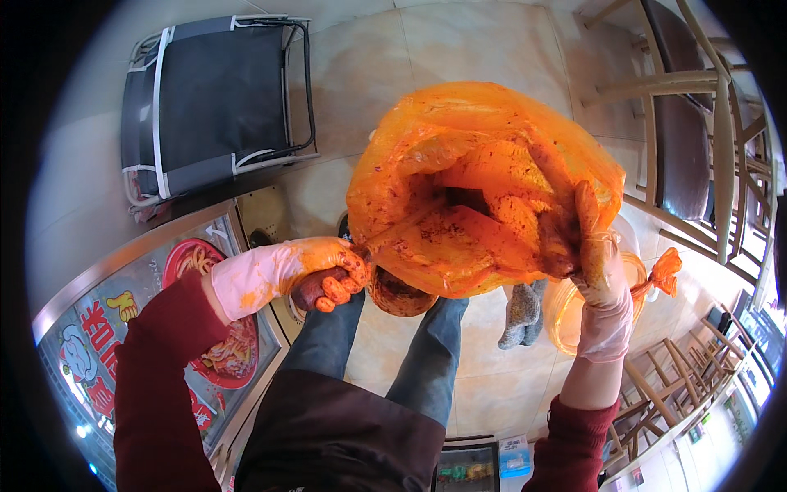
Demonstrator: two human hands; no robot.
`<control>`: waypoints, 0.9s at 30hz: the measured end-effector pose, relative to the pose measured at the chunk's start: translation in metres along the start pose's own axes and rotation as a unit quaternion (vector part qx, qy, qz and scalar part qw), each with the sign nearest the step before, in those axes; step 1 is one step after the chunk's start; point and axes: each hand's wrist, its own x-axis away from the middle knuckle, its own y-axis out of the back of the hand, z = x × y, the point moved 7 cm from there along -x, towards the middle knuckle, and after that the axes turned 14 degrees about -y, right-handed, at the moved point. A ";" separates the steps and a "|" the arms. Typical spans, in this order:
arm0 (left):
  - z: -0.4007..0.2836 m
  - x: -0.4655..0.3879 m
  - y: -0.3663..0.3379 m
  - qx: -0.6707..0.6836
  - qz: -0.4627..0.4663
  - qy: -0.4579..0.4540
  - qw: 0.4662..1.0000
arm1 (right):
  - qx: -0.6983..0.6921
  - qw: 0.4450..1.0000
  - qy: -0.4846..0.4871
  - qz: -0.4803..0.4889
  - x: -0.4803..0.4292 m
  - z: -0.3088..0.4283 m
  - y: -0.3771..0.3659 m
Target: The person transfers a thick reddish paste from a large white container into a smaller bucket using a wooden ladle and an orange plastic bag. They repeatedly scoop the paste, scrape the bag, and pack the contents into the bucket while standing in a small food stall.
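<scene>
A large translucent orange plastic bag (492, 111), smeared inside with dark red paste, hangs open-mouthed before me. My right hand (593, 258), in a stained thin glove, grips its right rim, with fingers inside and the thumb outside. My left hand (326, 270), in a pinkish glove coated orange-red, is closed around a dark reddish-brown rounded object (312, 289). Its fingertips are at the bag's left edge; whether they pinch the plastic too is hard to tell. Below the bag, between my legs, a round container (399, 295) with red-brown residue shows partly.
A bucket (565, 323) lined with orange plastic stands right, beside a knotted bag end (664, 273). Grey fabric (522, 313) lies near it. A folded black recliner (221, 92) is upper left, a counter with food pictures (227, 350) left. Wooden chairs (682, 135) line the right.
</scene>
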 end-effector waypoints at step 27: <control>0.047 0.108 -0.037 -0.191 -0.157 -0.171 0.954 | 0.058 0.987 0.028 -0.147 0.029 0.016 0.002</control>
